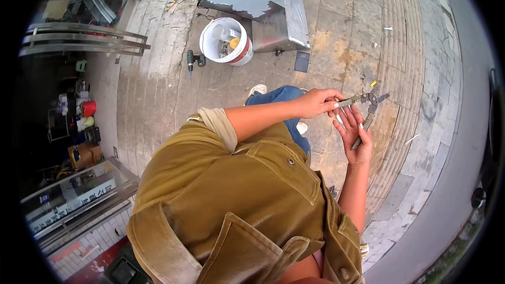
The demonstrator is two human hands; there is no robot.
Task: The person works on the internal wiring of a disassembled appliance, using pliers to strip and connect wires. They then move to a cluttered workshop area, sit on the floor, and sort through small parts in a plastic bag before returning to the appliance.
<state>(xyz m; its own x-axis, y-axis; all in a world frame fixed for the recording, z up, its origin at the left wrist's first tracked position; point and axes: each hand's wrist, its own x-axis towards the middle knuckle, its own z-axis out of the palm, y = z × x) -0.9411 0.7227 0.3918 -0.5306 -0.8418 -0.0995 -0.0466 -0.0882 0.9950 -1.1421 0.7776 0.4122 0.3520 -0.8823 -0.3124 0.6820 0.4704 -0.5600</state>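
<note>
A pliers-like hand tool (372, 98) with a dark metal head and two ribbed grey handles is spread wide, out in front of me to the right. My left hand (319, 103) pinches one handle near its end between thumb and fingers. The other handle crosses the palm of my right hand (355, 135), the thumb lying against it and the fingers loosely bent toward the left hand. Fingertips of both hands come close together between the handles. The exact kind of tool is not clear. Just above its head, a small yellow piece (374, 83) shows against the pavement.
A white bucket (210, 55) with odds and ends stands ahead, a cordless drill (194, 61) at its left. Behind is a large metal box (286, 21), with a dark flat slab (302, 61) beside it. A glass-fronted shop doorway (84, 37) lies left; the road (442, 179) runs right.
</note>
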